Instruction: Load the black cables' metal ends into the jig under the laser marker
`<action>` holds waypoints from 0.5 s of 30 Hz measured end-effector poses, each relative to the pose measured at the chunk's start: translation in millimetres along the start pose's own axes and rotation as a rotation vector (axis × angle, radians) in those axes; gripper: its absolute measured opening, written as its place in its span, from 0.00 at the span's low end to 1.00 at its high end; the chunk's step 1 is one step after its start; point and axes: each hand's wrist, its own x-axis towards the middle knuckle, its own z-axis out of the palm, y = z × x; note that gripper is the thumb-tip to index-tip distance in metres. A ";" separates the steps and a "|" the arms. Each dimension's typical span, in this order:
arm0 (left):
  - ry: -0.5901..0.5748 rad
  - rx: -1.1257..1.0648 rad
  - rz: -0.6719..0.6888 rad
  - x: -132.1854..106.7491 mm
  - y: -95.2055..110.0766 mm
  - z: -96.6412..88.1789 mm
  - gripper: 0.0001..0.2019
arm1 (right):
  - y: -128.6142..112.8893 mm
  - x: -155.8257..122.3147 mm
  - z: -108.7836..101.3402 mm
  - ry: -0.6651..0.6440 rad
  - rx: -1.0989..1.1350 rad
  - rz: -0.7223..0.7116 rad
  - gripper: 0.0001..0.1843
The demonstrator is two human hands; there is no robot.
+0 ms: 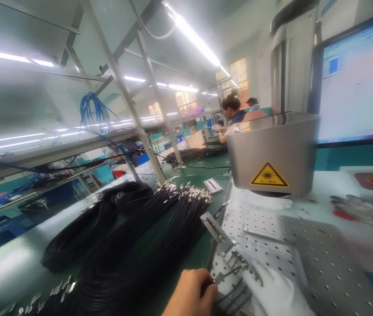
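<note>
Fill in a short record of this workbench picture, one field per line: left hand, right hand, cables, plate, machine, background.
left hand: bare left hand, pinching thin black cable ends
right hand: white-gloved right hand, touching the same cable ends
cables: big black cable bundles on the green bench
plate: perforated metal plate under the hands
machine: grey housing with laser warning label
background: a seated person; monitor at right

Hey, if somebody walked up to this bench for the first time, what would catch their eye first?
Probably the metal laser housing hanging over the perforated plate, with its yellow warning triangle facing out. Next, the heap of black cable bundles sprawled across the green bench on the left. At the bottom edge, a bare left hand and a white-gloved right hand pinch thin cable ends on the plate.
</note>
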 end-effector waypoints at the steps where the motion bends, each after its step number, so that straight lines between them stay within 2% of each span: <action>1: -0.001 -0.004 0.001 -1.2 0.7 -1.2 0.11 | 0.4 -0.4 0.8 -0.009 0.004 0.001 0.20; 4: -0.016 -0.061 -0.018 -2.1 2.5 -2.3 0.10 | 1.9 -2.5 3.9 0.006 0.011 -0.004 0.20; 9: -0.058 -0.253 -0.145 3.4 2.8 2.5 0.08 | 3.6 -6.0 8.7 -0.004 0.033 -0.027 0.19; 15: -0.083 -0.195 -0.121 8.7 3.3 8.7 0.04 | 4.2 -3.4 5.4 -0.027 0.054 -0.016 0.21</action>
